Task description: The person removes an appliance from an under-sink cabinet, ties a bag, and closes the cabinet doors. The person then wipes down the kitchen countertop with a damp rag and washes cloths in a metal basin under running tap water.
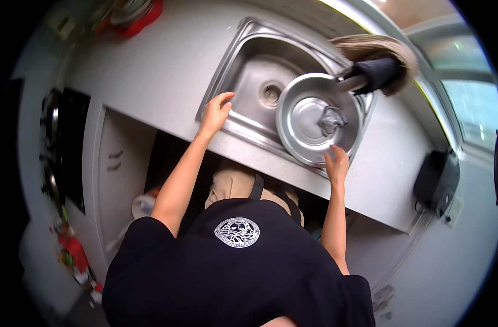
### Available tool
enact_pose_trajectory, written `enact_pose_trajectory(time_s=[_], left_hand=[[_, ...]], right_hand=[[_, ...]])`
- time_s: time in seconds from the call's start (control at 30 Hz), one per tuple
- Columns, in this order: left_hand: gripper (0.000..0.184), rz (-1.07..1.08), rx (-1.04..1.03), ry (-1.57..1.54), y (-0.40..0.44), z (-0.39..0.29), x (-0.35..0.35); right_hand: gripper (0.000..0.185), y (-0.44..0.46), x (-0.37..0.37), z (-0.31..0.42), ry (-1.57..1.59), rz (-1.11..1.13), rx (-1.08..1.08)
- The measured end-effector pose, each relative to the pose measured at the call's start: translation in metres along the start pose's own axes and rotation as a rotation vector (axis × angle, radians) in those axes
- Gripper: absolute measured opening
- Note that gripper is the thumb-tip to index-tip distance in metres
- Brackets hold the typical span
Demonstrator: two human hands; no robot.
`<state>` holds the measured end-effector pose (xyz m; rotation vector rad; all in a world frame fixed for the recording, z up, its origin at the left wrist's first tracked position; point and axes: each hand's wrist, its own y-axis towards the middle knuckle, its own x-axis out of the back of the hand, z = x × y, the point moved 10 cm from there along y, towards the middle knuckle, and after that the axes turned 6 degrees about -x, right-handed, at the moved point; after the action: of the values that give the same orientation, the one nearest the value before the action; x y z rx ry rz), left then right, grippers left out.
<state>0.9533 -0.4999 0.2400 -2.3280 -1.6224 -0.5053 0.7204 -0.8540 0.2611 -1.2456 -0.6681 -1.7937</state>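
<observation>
A round metal basin (284, 117) sits over the right side of the stainless steel sink (249, 65). Inside it lies a crumpled grey cloth or scourer (332, 121), blurred. My left hand (217, 113) is over the sink's front left edge, fingers loosely curved and apart from the thumb, holding nothing. At the basin's near right rim is my right hand (338, 162), its thumb and fingers apart. Whether it touches the rim is hard to tell. Beyond the basin, a faucet (351, 83) with a black part reaches over its far rim.
A brown, blurred round item (388, 52) stands behind the faucet by the window. On the right counter end is a black appliance (437, 182) with cords. Red bowls or baskets (133, 22) are at the far left. Below the counter, an open cupboard (126, 158) holds a white container.
</observation>
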Motion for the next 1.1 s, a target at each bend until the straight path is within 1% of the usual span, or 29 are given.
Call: enact_pose_trajectory(time_s=[0.03, 0.1, 0.13, 0.17, 0.2, 0.23, 0.27, 0.37, 0.43, 0.57, 0.6, 0.63, 0.7, 0.73, 0.83, 0.87, 0.93, 0.97, 1.03, 1.1], left_hand=[[0.03, -0.057, 0.119, 0.05, -0.023, 0.0, 0.015], [0.031, -0.209, 0.02, 0.219, -0.065, 0.008, 0.04], [0.032, -0.284, 0.003, 0.279, -0.087, 0.018, 0.05], [0.031, -0.357, 0.049, 0.284, -0.107, 0.025, 0.061], [0.031, -0.406, 0.105, 0.304, -0.126, 0.036, 0.069], [0.031, -0.454, 0.155, 0.322, -0.145, 0.044, 0.078], [0.031, -0.484, 0.208, 0.302, -0.163, 0.056, 0.086], [0.03, -0.52, 0.33, 0.308, -0.212, 0.083, 0.105], [0.029, -0.567, 0.394, 0.268, -0.243, 0.107, 0.115], [0.028, -0.646, 0.55, 0.227, -0.308, 0.143, 0.14], [0.026, -0.663, 0.557, 0.257, -0.323, 0.148, 0.144], [0.026, -0.653, 0.589, 0.262, -0.336, 0.156, 0.146], [0.026, -0.623, 0.649, 0.267, -0.36, 0.174, 0.146], [0.027, -0.593, 0.708, 0.254, -0.376, 0.189, 0.144], [0.028, -0.597, 0.76, 0.279, -0.429, 0.234, 0.143], [0.028, -0.58, 0.801, 0.233, -0.451, 0.253, 0.139], [0.027, -0.556, 0.88, 0.142, -0.497, 0.293, 0.134], [0.026, -0.586, 0.904, 0.089, -0.523, 0.312, 0.133], [0.025, -0.639, 0.946, -0.014, -0.579, 0.344, 0.132], [0.024, -0.621, 1.103, -0.026, -0.632, 0.367, 0.138]], right_hand=[[0.024, -0.008, -0.007, 0.021, -0.049, -0.014, 0.204], [0.022, -0.014, -0.048, -0.004, 0.218, 0.161, -0.065], [0.021, -0.014, -0.051, 0.011, 0.193, 0.154, 0.032], [0.02, -0.012, -0.051, 0.028, 0.173, 0.142, 0.126], [0.02, -0.008, -0.058, 0.041, 0.18, 0.177, 0.187], [0.021, -0.004, -0.063, 0.05, 0.233, 0.271, 0.145], [0.021, -0.002, -0.067, 0.061, 0.217, 0.302, 0.185], [0.022, 0.005, -0.075, 0.084, 0.166, 0.355, 0.303], [0.023, 0.012, -0.083, 0.084, 0.149, 0.419, 0.279], [0.024, 0.011, -0.086, 0.101, 0.055, 0.457, 0.312], [0.025, 0.009, -0.088, 0.104, 0.034, 0.466, 0.32], [0.025, 0.006, -0.092, 0.106, 0.021, 0.496, 0.306], [0.027, -0.001, -0.096, 0.118, -0.033, 0.48, 0.281], [0.034, -0.005, -0.1, 0.12, -0.045, 0.508, 0.249], [0.043, -0.022, -0.102, 0.134, -0.139, 0.353, 0.252], [0.049, -0.028, -0.106, 0.136, -0.179, 0.338, 0.261], [0.053, -0.048, -0.112, 0.152, -0.231, 0.266, 0.326], [0.056, -0.059, -0.115, 0.16, -0.264, 0.222, 0.353], [0.069, -0.076, -0.137, 0.161, -0.356, 0.354, 0.242], [0.078, -0.082, -0.151, 0.153, -0.358, 0.346, 0.098]])
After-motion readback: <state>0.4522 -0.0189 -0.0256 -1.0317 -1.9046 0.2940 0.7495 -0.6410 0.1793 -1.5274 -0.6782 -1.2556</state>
